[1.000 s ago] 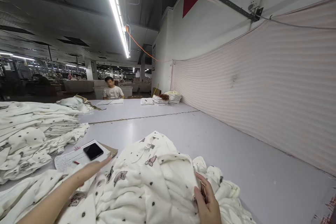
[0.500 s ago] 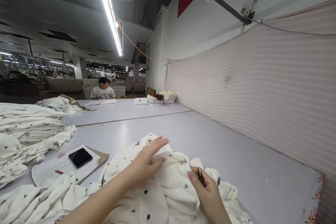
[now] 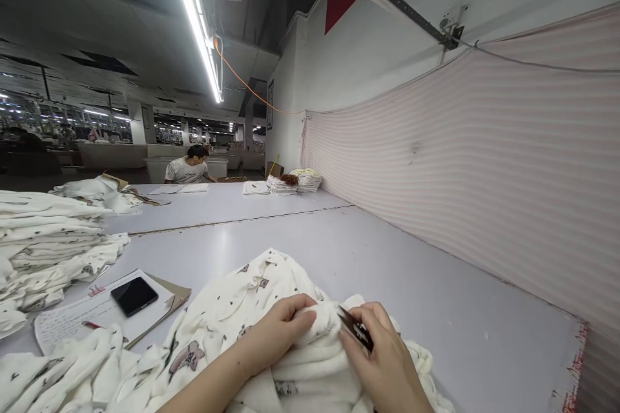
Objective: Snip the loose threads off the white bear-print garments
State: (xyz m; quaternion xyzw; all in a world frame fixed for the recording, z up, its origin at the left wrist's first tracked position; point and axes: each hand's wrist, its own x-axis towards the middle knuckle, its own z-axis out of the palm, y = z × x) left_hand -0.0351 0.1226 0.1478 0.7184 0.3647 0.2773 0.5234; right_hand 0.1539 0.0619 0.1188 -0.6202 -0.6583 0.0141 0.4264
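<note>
White printed fabric point(image 3: 264, 277) with small dark marks and pinkish figures lies bunched in front of me. My left hand point(image 3: 289, 326) pinches a fold of it between thumb and fingers. Just to the right, my right hand point(image 3: 375, 348) holds small dark thread snips point(image 3: 356, 328), their pointed blades aimed up and left at the gathered fold. The fingers of that hand also rest against the cloth. Part of the snips is hidden inside my palm.
On the left, a tall pile of the same fabric point(image 3: 43, 239) stands beside a phone point(image 3: 134, 295) on handwritten paper point(image 3: 68, 321). Folded white stacks point(image 3: 307, 181) sit on the far table point(image 3: 223, 203). A person point(image 3: 186, 168) is behind it. Striped cloth point(image 3: 436, 161) covers the right wall.
My left hand has come down onto the fabric and closed on a fold. The snips in my right hand have turned toward the cloth. The person at the back has leaned to the right.
</note>
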